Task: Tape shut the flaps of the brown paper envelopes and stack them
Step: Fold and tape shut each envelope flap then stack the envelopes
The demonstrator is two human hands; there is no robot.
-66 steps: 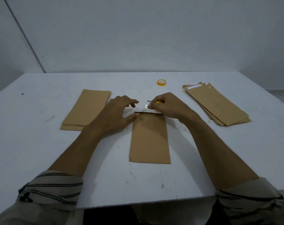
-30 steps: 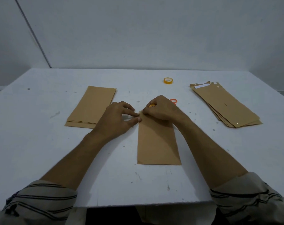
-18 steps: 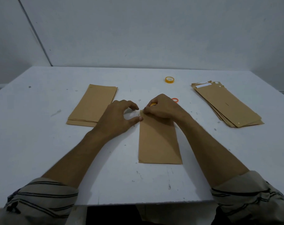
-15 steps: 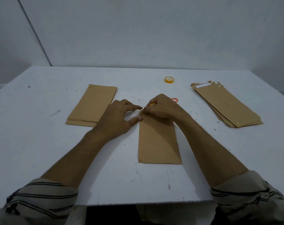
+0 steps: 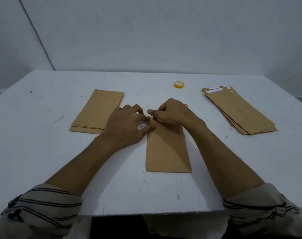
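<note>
One brown paper envelope lies lengthwise on the white table in front of me. Both hands meet at its far end. My left hand has curled fingers, with thumb and forefinger pinching the envelope's top left corner. My right hand is curled over the top edge, pinching a pale bit of tape against the flap. The flap itself is hidden under the hands. A stack of envelopes lies to the left, and a looser, fanned stack lies to the right.
A small yellow tape roll stands at the back of the table. An orange ring peeks out just behind my right hand. The table's near edge is close to my sleeves, and a grey wall rises behind.
My left forefinger has curled in from pointing at the right hand to the envelope's top left corner. The right hand has stayed on the top edge. The envelope has not moved.
</note>
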